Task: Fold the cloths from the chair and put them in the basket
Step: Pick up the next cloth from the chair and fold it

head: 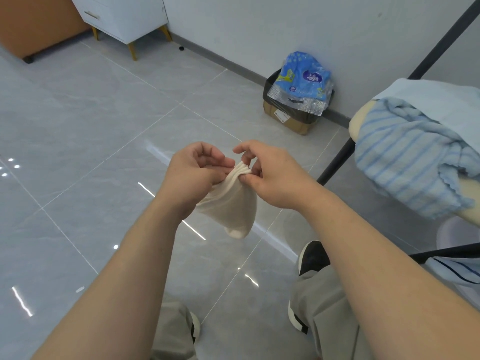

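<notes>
While both hands meet at one point, the left hand and the right hand pinch the ribbed top of a cream sock, which hangs just below the grip. Right of the grip, apart, a striped blue cloth lies on the chair.

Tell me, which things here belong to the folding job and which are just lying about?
Job: cream cloth, held by left hand and right hand; striped blue cloth on the chair.
Lying about: cardboard box, blue plastic wrapper, white cabinet.
</notes>
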`<state>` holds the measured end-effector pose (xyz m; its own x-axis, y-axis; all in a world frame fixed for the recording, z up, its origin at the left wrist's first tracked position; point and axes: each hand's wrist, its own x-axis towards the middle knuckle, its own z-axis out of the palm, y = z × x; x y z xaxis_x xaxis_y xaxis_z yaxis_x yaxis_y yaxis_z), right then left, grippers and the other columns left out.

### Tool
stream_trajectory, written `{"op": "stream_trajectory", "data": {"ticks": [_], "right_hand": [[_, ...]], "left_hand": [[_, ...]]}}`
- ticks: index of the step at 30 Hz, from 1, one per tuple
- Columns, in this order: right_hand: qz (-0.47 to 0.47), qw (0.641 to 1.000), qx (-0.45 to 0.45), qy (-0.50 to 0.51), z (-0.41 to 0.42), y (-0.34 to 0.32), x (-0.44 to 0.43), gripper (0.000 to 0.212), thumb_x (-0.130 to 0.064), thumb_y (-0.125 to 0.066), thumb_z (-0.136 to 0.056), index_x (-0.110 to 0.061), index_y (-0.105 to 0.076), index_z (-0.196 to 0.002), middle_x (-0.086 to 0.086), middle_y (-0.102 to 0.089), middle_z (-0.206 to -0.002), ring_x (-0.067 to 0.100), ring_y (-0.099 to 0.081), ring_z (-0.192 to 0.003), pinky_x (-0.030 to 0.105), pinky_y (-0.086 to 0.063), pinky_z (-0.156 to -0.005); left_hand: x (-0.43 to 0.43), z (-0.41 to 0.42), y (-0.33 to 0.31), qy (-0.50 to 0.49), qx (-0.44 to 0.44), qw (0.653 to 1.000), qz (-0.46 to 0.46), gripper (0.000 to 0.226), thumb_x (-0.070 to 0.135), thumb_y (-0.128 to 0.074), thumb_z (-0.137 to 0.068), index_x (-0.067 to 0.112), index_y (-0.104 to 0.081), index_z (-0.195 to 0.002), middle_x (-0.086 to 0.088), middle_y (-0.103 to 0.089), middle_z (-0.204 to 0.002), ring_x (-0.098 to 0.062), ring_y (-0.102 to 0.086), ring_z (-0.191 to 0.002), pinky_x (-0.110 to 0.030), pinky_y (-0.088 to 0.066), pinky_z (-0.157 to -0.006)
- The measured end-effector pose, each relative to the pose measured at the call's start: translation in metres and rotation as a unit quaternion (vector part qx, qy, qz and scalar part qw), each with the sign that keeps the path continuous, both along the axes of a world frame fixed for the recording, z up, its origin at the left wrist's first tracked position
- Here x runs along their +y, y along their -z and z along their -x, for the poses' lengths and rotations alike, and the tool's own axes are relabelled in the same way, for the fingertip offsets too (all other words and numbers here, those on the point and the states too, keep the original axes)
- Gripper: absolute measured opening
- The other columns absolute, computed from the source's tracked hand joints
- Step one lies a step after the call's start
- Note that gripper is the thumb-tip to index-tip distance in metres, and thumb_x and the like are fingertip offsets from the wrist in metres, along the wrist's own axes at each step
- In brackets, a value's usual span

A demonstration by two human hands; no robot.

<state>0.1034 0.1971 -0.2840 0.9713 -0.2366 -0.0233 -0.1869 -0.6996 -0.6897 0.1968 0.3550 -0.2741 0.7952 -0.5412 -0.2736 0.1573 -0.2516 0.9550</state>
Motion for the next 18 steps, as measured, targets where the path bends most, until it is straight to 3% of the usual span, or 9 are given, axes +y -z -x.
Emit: {"op": "stream_trajectory", "data": {"ticks": [3,5,11,13,16,18], "right_hand": [[0.035,0.999,-0.012,-0.022,-0.001,0.001,0.000,0.035,-0.020,-0.069,-0.091,-0.028,-0.062,-0.124,-0.014,-0.058,-0.108,-0.009,-0.049,-0.082,0.004,-0.036,-0.073],[0.054,0.998,-0.015,-0.036,-0.001,0.001,0.000,0.024,-0.019,-0.069,-0.090,-0.027,-0.067,-0.113,-0.013,-0.058,-0.105,-0.010,-0.048,-0.083,0.002,-0.035,-0.074],[0.056,0.998,-0.016,-0.017,0.000,0.000,-0.007,0.019,-0.018,-0.068,-0.091,-0.027,-0.067,-0.108,-0.016,-0.054,-0.102,-0.011,-0.048,-0.082,0.000,-0.034,-0.073],[0.061,0.998,-0.012,-0.010,0.000,0.000,-0.010,0.018,-0.018,-0.066,-0.091,-0.027,-0.066,-0.108,-0.014,-0.055,-0.104,-0.010,-0.047,-0.082,0.000,-0.034,-0.073],[0.064,0.998,-0.005,0.007,0.001,-0.001,-0.014,0.017,-0.018,-0.066,-0.092,-0.027,-0.066,-0.106,-0.013,-0.055,-0.101,-0.006,-0.048,-0.080,0.005,-0.034,-0.071],[0.077,0.996,0.027,0.029,0.002,0.001,-0.020,0.015,-0.019,-0.064,-0.092,-0.028,-0.066,-0.104,-0.013,-0.054,-0.097,0.001,-0.047,-0.079,0.013,-0.035,-0.072]], "left_hand": [[0.003,-0.005,0.001,0.053,-0.002,0.998,-0.026,0.043,-0.028,-0.047,-0.076,0.008,-0.061,-0.093,-0.007,-0.076,-0.089,-0.022,-0.074,-0.086,-0.032,-0.058,-0.074],[0.007,-0.008,0.005,0.094,-0.033,0.990,-0.103,0.043,-0.022,-0.045,-0.076,0.011,-0.065,-0.094,-0.003,-0.076,-0.087,-0.016,-0.071,-0.082,-0.027,-0.054,-0.069],[0.017,-0.015,0.025,0.177,-0.144,0.915,-0.332,0.006,0.023,-0.061,-0.087,0.025,-0.066,-0.089,0.007,-0.069,-0.087,-0.012,-0.064,-0.082,-0.028,-0.049,-0.063],[0.018,-0.015,0.027,0.192,-0.165,0.898,-0.360,0.010,0.035,-0.062,-0.089,0.025,-0.063,-0.086,0.006,-0.069,-0.082,-0.012,-0.064,-0.076,-0.028,-0.048,-0.062],[0.019,-0.013,0.025,0.212,-0.114,0.895,-0.375,0.009,0.025,-0.059,-0.090,0.017,-0.063,-0.091,-0.002,-0.074,-0.074,-0.016,-0.071,-0.061,-0.032,-0.057,-0.062],[0.020,-0.014,0.022,0.196,-0.077,0.905,-0.369,0.009,0.016,-0.056,-0.091,0.014,-0.064,-0.094,-0.007,-0.076,-0.075,-0.020,-0.074,-0.063,-0.038,-0.062,-0.069]]}}
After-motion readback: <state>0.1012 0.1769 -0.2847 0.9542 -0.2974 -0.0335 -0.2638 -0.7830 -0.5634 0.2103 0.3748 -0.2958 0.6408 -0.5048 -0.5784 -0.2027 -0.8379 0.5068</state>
